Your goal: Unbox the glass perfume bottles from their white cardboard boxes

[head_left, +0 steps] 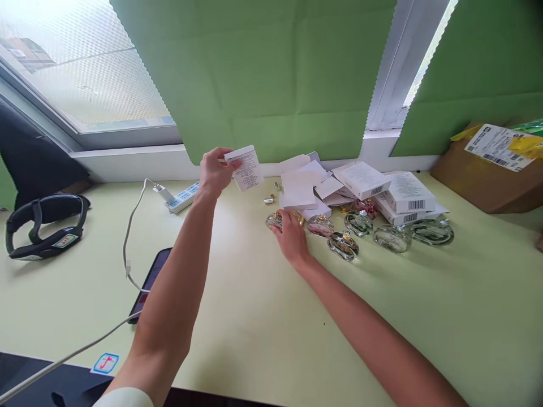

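Raised above the back of the table, my left hand (217, 171) pinches a white printed box (246, 169) by its left edge. Lower and to the right, my right hand (292, 237) has its fingers curled around a glass perfume bottle (274, 220) at the table surface, partly covering it. Beside that hand stand more bottles: a pinkish one (320, 225), a dark one (343, 246) and several greenish ones (391, 238). Small metallic caps (268, 199) lie just behind the held bottle.
White boxes and flattened cartons (299, 186) pile up behind the bottles. A brown parcel (479, 169) sits at the far right. Leftward are a power strip (183, 198), a white cable (126, 243), a phone (155, 271) and a black head strap (46, 226).
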Demonstrator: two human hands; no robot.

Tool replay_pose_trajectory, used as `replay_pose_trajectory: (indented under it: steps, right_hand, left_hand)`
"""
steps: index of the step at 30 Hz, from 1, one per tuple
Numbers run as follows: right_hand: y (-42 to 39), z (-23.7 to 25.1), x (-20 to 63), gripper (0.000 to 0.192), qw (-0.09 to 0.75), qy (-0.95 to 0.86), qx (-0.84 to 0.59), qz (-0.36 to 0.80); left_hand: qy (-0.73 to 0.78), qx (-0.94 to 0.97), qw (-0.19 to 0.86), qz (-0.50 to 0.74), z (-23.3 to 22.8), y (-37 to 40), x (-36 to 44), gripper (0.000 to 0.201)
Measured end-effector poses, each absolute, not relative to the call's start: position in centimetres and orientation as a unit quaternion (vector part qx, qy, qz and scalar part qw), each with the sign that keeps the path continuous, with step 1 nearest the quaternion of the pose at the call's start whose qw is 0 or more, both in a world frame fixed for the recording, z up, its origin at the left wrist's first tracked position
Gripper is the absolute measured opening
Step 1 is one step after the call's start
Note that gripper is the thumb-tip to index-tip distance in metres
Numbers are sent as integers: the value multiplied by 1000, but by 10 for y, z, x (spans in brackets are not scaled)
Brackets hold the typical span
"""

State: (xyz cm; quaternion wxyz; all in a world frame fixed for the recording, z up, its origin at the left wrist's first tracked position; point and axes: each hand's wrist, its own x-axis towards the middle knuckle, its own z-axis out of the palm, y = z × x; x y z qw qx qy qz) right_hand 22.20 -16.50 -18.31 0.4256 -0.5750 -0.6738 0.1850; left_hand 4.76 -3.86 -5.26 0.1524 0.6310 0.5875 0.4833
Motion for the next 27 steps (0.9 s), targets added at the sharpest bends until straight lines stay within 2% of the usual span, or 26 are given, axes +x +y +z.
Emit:
replay_pose_trajectory:
  steps: [4,7,8,10,12,15,21,24,27]
  right_hand:
    - [-191,-169,222,65,425,-673,-581,169]
    - [-237,-159,239,72,439,-682,-558,177]
    - [-253,-157,248,77,470,-674,-526,219]
    - [-280,-156,270,87,521,-609,-459,384]
    - [-294,-161,293,88,513,-542,-339,573]
    - [-296,-172,319,78,481,-474,-228,701]
    - [-289,-186,336,42,452,-402,-270,749]
    - [-289,-186,341,41,402,-414,-293,762]
    - [-288,-183,345,43,386,-417,-310,762]
  left_hand:
    - [563,636,181,496,-21,-80,62,36]
    - [523,670,238,470,-5,-123,73,41]
    - [500,691,264,450,-2,-137,77,39]
    - [451,731,320,400,0,-164,88,37]
    - [397,762,383,338,-3,-183,104,37]
    - [338,810,423,225,-14,-196,131,36]
    - [316,869,372,82,-32,-191,151,36]
    - [315,861,401,10,-35,-185,143,33]
    - [308,850,427,-11,-38,-179,135,30]
